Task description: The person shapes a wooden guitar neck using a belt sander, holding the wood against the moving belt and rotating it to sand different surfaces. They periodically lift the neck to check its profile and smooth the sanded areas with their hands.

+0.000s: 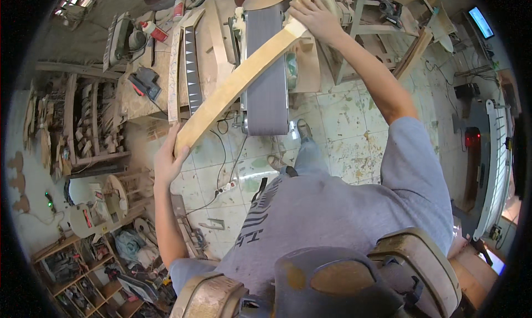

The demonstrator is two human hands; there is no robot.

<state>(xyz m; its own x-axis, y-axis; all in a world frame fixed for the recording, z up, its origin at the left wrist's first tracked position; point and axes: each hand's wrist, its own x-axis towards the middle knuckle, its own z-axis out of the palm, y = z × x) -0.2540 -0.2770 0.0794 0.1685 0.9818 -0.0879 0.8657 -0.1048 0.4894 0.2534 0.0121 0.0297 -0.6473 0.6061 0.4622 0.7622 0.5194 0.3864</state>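
Note:
A long, curved wooden piece (233, 88) slants across the belt sander (268, 107), over its dark grey belt. My left hand (168, 161) is closed round the near left end, with its thumb along the wood. At the far right end, my right hand (318, 21) grips the piece near its angled tip, with its fingers over the top. Whether the underside touches the belt cannot be seen from above. Left of the sander, a dark strip with pale triangles (192, 68) and another bent wooden piece (219, 41) lie on the workbench (133, 104).
A red and black power tool (145, 84) and a red and white bottle (154, 31) stand on the bench. Cords run over the tiled floor to a white power strip (226, 187). Wooden racks (72, 118) hold offcuts at left. A wooden frame (354, 24) stands at far right.

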